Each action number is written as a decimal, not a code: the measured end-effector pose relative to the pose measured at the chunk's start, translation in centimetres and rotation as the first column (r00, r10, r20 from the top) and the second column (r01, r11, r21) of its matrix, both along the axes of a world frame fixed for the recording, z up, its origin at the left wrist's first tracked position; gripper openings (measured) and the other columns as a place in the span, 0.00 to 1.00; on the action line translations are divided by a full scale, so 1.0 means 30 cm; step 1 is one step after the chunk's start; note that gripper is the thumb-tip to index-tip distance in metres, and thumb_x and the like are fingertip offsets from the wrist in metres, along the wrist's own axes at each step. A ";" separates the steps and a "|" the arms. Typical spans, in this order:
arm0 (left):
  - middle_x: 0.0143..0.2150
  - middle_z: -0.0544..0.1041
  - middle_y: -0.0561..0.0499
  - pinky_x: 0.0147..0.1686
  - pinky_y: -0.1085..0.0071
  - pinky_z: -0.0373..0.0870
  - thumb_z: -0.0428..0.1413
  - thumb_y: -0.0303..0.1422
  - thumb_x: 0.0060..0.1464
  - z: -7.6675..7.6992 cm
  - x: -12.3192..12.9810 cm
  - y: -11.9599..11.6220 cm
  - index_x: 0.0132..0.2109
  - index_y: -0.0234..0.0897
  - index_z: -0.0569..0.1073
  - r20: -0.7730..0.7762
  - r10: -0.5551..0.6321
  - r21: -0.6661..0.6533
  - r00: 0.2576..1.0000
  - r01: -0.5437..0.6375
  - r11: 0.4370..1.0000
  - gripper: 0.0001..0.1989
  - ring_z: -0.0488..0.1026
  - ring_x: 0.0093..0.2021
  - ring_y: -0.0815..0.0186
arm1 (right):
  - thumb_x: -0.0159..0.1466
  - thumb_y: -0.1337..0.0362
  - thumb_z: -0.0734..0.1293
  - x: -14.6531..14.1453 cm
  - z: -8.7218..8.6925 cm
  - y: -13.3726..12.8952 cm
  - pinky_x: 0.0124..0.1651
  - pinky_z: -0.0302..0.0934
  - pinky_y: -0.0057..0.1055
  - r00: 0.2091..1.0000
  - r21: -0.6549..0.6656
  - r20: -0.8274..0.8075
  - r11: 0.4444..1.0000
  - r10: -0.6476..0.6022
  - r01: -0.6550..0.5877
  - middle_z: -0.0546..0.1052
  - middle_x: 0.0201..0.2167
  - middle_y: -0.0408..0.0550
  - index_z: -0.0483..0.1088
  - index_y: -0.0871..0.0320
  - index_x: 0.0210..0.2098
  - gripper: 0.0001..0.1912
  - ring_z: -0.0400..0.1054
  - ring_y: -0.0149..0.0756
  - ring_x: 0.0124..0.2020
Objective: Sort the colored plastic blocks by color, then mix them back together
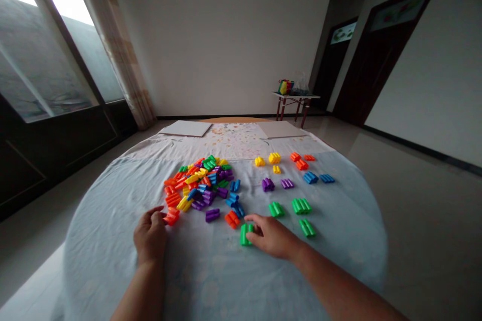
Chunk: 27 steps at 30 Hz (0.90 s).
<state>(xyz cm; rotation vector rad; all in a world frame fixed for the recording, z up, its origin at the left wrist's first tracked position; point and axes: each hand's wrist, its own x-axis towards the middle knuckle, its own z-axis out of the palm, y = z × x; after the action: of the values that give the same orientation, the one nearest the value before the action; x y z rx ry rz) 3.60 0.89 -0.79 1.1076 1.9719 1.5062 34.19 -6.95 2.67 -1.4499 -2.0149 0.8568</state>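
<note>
On the cloth-covered table, my right hand (pixel 269 234) has its thumb and fingers closed about a green ribbed plastic block (pixel 245 235). My left hand (pixel 149 230) rests at the near left edge of a mixed pile of ribbed blocks (pixel 203 188). Its fingers are loosely curled and apart, with the tips against an orange block (pixel 172 215). Between the hands lie a purple block (pixel 212 215) and another orange block (pixel 232 219). Blue blocks (pixel 234 203) sit at the pile's right side.
Right of the pile, blocks lie grouped by colour: yellow (pixel 274 158), orange (pixel 300 160), purple (pixel 268 184), blue (pixel 311 177) and green (pixel 301 205). Two flat boards (pixel 186 128) (pixel 281 129) lie at the table's far side. A small side table (pixel 297 95) with bags stands behind.
</note>
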 end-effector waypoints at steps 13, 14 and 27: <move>0.26 0.73 0.53 0.23 0.72 0.62 0.48 0.37 0.46 -0.007 -0.005 -0.002 0.42 0.36 0.74 0.001 0.022 -0.003 1.000 -0.022 1.000 0.18 0.68 0.24 0.67 | 0.53 0.70 0.67 0.050 0.013 -0.002 0.52 0.56 0.36 0.979 0.243 0.183 0.961 0.090 -0.134 0.74 0.43 0.50 0.69 0.57 0.49 0.23 0.64 0.40 0.47; 0.26 0.73 0.53 0.24 0.72 0.62 0.48 0.37 0.46 -0.007 -0.006 -0.003 0.42 0.36 0.74 -0.003 0.025 -0.006 1.000 -0.025 1.000 0.18 0.68 0.24 0.67 | 0.52 0.71 0.67 0.073 0.022 0.008 0.52 0.56 0.36 0.983 0.260 0.166 0.958 0.076 -0.117 0.73 0.44 0.50 0.69 0.57 0.49 0.24 0.64 0.40 0.48; 0.27 0.73 0.52 0.26 0.70 0.62 0.47 0.37 0.47 0.016 0.009 -0.011 0.41 0.37 0.74 -0.037 0.035 -0.028 0.999 -0.036 0.999 0.17 0.69 0.27 0.66 | 0.50 0.75 0.64 0.291 0.051 0.093 0.55 0.56 0.39 0.963 0.201 0.256 0.979 -0.084 0.032 0.73 0.47 0.52 0.69 0.58 0.50 0.26 0.63 0.42 0.51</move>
<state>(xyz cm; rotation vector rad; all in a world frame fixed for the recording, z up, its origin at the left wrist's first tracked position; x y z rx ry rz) 3.86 0.56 -0.31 1.1010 2.0411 1.4803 42.92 -4.15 4.21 -1.5677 -2.1648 0.4437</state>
